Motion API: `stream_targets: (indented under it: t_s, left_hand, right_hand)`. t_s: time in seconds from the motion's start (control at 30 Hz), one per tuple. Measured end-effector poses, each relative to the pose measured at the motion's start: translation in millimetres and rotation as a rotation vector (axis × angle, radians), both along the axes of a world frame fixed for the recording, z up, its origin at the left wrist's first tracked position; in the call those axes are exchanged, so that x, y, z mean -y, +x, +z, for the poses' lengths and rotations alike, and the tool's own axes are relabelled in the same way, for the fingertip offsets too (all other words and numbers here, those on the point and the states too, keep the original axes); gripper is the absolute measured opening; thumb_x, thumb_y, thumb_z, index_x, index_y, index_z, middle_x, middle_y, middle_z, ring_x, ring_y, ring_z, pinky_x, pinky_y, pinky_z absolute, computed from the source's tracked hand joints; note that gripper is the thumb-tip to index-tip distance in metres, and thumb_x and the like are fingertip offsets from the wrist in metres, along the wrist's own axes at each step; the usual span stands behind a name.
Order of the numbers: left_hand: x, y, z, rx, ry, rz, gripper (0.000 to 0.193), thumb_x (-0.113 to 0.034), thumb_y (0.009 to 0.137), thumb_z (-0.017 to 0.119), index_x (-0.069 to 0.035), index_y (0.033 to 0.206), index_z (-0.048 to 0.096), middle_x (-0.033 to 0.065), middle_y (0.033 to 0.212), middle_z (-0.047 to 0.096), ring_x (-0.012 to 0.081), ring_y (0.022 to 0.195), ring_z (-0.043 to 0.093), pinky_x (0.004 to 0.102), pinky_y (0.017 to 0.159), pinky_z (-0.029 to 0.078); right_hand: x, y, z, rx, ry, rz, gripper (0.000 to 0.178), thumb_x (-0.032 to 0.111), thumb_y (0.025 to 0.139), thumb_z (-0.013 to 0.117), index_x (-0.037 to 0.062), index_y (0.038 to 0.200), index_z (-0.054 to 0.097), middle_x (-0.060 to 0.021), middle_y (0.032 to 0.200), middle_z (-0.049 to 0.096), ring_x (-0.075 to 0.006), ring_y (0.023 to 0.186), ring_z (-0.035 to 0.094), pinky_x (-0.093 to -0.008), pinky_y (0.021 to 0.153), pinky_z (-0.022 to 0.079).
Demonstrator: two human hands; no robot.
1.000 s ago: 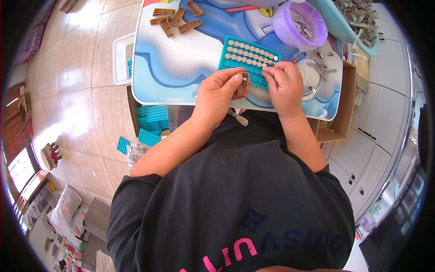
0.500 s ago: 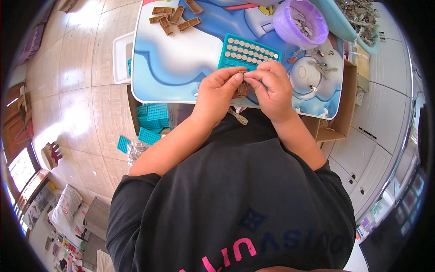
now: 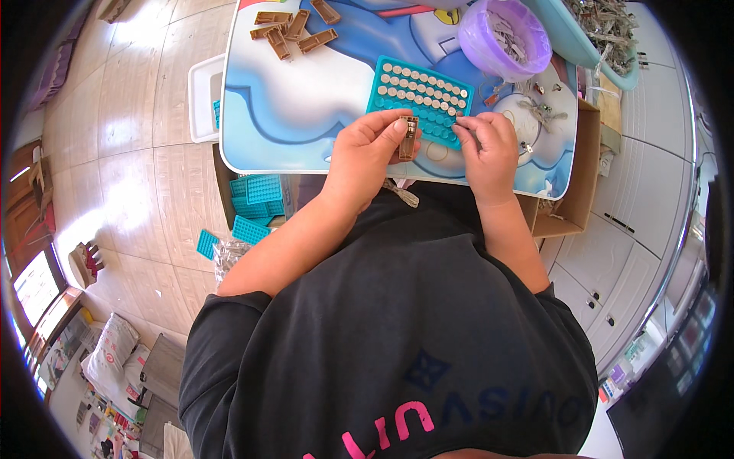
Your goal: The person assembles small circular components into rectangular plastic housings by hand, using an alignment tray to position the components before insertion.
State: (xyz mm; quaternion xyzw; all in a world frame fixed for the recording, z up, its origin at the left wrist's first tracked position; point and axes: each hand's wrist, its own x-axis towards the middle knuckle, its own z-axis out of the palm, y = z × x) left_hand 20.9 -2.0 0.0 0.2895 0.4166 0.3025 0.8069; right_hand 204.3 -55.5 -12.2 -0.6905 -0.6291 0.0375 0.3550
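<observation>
My left hand (image 3: pixel 368 149) is closed on a small brown plastic case (image 3: pixel 408 147), held upright over the table's near edge. Metal parts show inside its upper end. A thin wire seems to hang below it, beside a tan wire bundle (image 3: pixel 402 193) at the edge. My right hand (image 3: pixel 490 149) is pinched at the right side of a teal tray (image 3: pixel 433 130). What its fingertips hold, if anything, is too small to make out. Rows of round silver button cells (image 3: pixel 419 87) sit in the tray; its nearer pockets show bare teal.
Several brown cases (image 3: pixel 287 32) lie at the table's far left. A purple tub (image 3: pixel 505 38) of small metal pieces and a pale blue basin (image 3: pixel 585 46) of wires stand far right. Loose wires (image 3: pixel 541 115) lie nearby. More teal trays (image 3: pixel 258 197) are stacked below left.
My right hand has moved away from the brown case, rightward to the tray's side. My left hand keeps its hold, and the case's inside shows more plainly.
</observation>
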Motion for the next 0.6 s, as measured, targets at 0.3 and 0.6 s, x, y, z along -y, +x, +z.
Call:
stream_targets:
  t_s: [0.3,0.6]
  left_hand:
    - [0.9,-0.7,-1.8,0.000,0.012,-0.012,0.028,-0.015,0.093,0.049,0.003,0.114,0.053,0.0127,0.098,0.062,0.0174,0.084,0.062,0.0321,0.079,0.052]
    - [1.9,-2.5,-6.2,0.023,0.029,-0.019,0.028,-0.014,0.093,0.049,0.005,0.114,0.052,0.0090,0.099,0.061,0.0162,0.086,0.061,0.0315,0.080,0.052]
  right_hand:
    - [-13.8,-22.8,17.0,-0.076,0.112,0.103,0.013,0.007,0.066,0.070,0.0066,0.074,0.061,-0.0057,0.075,0.056,-0.0240,0.071,0.054,-0.0340,0.063,0.041]
    - [-24.6,-40.0,16.0,-0.080,0.136,0.234,0.017,0.008,0.064,0.072,0.0075,0.074,0.058,-0.0048,0.077,0.056,-0.0243,0.073,0.054,-0.0339,0.066,0.040]
